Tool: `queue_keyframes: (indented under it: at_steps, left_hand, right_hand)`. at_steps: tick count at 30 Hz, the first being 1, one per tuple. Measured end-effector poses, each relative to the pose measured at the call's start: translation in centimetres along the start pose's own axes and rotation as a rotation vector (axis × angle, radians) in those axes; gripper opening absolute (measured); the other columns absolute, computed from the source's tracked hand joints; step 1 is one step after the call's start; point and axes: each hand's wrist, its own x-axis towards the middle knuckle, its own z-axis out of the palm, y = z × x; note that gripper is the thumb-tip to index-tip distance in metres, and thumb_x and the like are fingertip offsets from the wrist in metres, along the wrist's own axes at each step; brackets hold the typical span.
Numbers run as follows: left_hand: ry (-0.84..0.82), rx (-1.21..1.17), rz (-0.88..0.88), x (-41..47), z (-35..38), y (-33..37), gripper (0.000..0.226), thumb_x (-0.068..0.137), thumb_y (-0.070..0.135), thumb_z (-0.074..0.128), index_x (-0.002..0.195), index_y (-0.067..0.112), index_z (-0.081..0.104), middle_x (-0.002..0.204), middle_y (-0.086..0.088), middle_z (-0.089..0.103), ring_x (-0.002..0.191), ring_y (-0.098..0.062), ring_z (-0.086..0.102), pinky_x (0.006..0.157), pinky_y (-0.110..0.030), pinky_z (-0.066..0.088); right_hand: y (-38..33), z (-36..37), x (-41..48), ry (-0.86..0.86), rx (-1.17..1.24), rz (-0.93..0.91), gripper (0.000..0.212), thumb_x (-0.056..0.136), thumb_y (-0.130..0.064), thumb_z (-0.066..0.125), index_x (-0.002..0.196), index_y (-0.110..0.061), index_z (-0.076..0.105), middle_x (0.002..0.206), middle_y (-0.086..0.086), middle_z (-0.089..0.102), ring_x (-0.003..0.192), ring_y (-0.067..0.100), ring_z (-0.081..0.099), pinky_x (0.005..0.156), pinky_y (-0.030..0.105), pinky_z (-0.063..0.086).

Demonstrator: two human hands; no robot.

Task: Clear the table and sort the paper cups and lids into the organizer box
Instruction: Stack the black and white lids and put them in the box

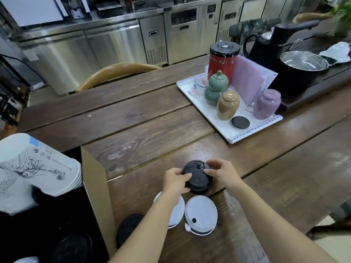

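Observation:
A black cup lid [198, 176] rests on the wooden table [152, 130], and both hands grip it: my left hand [175, 180] on its left side, my right hand [222, 172] on its right. Just nearer to me lie two white lids, one [201, 214] in full view and one [177, 211] partly under my left forearm. Another black lid [129, 227] lies beside the cardboard organizer box [96, 186] at the left. Inside the box sit a stack of white printed paper cups [34, 171] on their side and a black lid [72, 247].
A white tray [237, 137] at the right holds green, tan and purple jars, a red canister and a small black disc. Behind it stand a black kettle and a steel-lidded pot. A wooden chair back shows beyond the table's far edge.

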Motion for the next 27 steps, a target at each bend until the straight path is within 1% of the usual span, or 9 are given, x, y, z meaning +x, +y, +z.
queue_keyframes:
  at_steps: [2,4,8,10,14,18,21,25,27]
  left_hand:
    - [0.001,0.085,0.015,0.2,0.3,-0.4,0.037,0.083,0.002,0.067,0.118,0.003,0.054,0.123,-0.014,0.058,0.102,-0.027,0.056,0.084,-0.042,0.055]
    - [0.010,0.271,0.083,0.4,0.6,-0.8,0.047,0.081,0.005,0.069,0.124,0.005,0.050,0.127,-0.012,0.057,0.109,-0.029,0.056,0.092,-0.042,0.052]
    - [0.025,0.511,0.114,0.7,1.5,-0.9,0.047,0.082,0.014,0.069,0.125,0.008,0.051,0.126,-0.011,0.058,0.115,-0.031,0.054,0.094,-0.040,0.051]
    - [0.037,0.475,0.055,0.8,1.8,-0.9,0.046,0.080,0.011,0.070,0.123,0.010,0.054,0.125,-0.012,0.058,0.113,-0.033,0.055,0.091,-0.045,0.054]
    - [0.028,0.287,-0.050,0.7,1.7,-0.3,0.041,0.082,0.001,0.066,0.121,0.007,0.055,0.125,-0.014,0.058,0.114,-0.034,0.056,0.085,-0.044,0.058]
    - [-0.004,0.030,-0.097,0.0,0.8,0.5,0.044,0.083,-0.004,0.063,0.124,0.008,0.051,0.129,-0.013,0.055,0.116,-0.031,0.055,0.087,-0.041,0.055]
    - [-0.025,-0.099,-0.069,-1.0,-0.7,1.3,0.045,0.083,-0.002,0.064,0.122,0.011,0.048,0.126,-0.010,0.054,0.104,-0.024,0.052,0.084,-0.037,0.054]
    - [-0.018,-0.081,0.037,-2.1,-3.6,2.3,0.044,0.082,0.005,0.068,0.122,0.012,0.050,0.123,-0.007,0.058,0.111,-0.025,0.056,0.088,-0.036,0.054]
    - [-0.019,-0.061,0.091,-2.8,-5.3,2.6,0.042,0.083,0.009,0.067,0.122,0.011,0.051,0.122,-0.006,0.060,0.108,-0.022,0.058,0.083,-0.032,0.053]
  right_hand:
    - [0.8,0.3,0.2,-0.054,-0.102,0.024,0.044,0.082,-0.007,0.067,0.124,-0.001,0.053,0.117,0.010,0.059,0.107,0.024,0.056,0.093,0.033,0.045]
    - [1.3,0.7,0.3,-0.072,-0.169,0.044,0.046,0.084,-0.012,0.065,0.127,-0.004,0.049,0.121,0.009,0.058,0.112,0.026,0.055,0.089,0.031,0.045]
    - [1.5,0.9,0.4,-0.094,-0.219,0.047,0.011,0.084,-0.013,0.064,0.087,-0.002,0.061,0.079,0.007,0.061,0.072,0.020,0.055,0.058,0.022,0.042]
    - [1.3,0.9,0.3,-0.103,-0.198,0.067,0.005,0.083,-0.010,0.065,0.084,-0.006,0.064,0.076,0.004,0.060,0.071,0.017,0.056,0.057,0.020,0.045]
    - [0.9,0.8,0.1,-0.121,-0.060,0.114,0.032,0.082,-0.008,0.066,0.111,-0.011,0.055,0.103,0.005,0.061,0.100,0.023,0.058,0.082,0.032,0.053]
    - [-0.2,0.8,0.1,-0.146,0.058,0.094,0.034,0.083,-0.005,0.064,0.112,-0.015,0.052,0.099,0.001,0.061,0.096,0.021,0.060,0.077,0.030,0.051]
    - [-1.1,1.1,0.1,-0.149,0.153,0.051,0.035,0.081,-0.002,0.065,0.112,-0.016,0.054,0.102,0.004,0.061,0.097,0.024,0.061,0.074,0.031,0.052]
    - [-3.1,2.2,-0.2,-0.208,0.312,0.020,0.039,0.081,0.004,0.062,0.115,-0.012,0.054,0.107,0.010,0.061,0.103,0.029,0.060,0.084,0.041,0.054]
    - [-4.0,3.2,-0.7,-0.258,0.430,0.024,0.039,0.081,0.010,0.058,0.117,-0.004,0.054,0.100,0.010,0.062,0.096,0.029,0.062,0.078,0.038,0.055]
